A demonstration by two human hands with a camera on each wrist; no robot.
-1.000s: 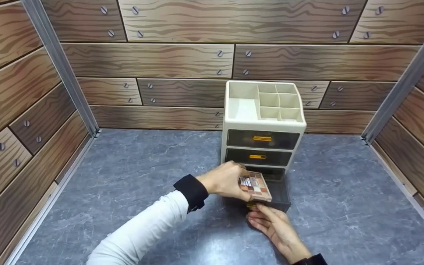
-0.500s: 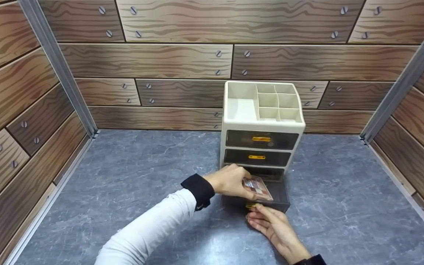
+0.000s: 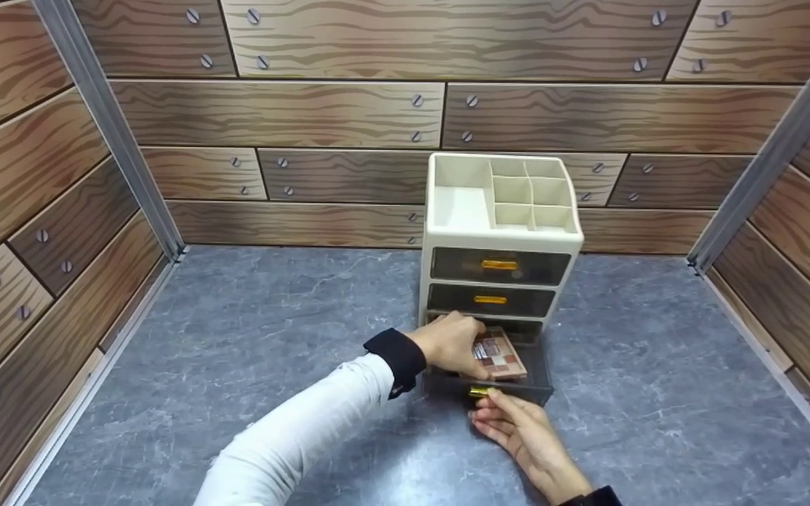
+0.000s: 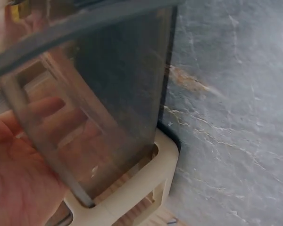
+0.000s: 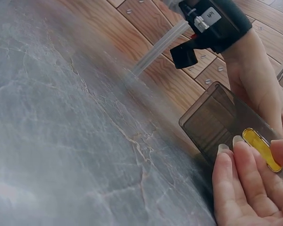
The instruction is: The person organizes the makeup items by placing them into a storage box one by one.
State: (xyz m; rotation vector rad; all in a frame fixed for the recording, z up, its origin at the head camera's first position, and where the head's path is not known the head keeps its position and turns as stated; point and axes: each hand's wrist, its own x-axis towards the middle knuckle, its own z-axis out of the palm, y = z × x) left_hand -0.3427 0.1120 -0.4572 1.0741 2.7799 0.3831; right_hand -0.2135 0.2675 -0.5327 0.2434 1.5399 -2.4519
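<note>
A makeup palette with a grid of brown and pink squares lies slightly tilted in the pulled-out bottom drawer. My left hand holds its left side, fingers at the far end and thumb at the near end. Through the drawer's clear smoky wall, the left wrist view shows those fingers beside the palette's edge. At the drawer front, my right hand pinches the gold handle between thumb and fingers; the handle also shows in the right wrist view.
The cream drawer organizer stands near the back wall, with open compartments on top. Its two upper drawers are closed. Grey marbled tabletop lies around it, bordered by wood-print walls and metal corner posts.
My left hand has moved right and lowered the palette deeper into the drawer, where it lies flatter. The right hand stays at the handle, and the drawer remains pulled out.
</note>
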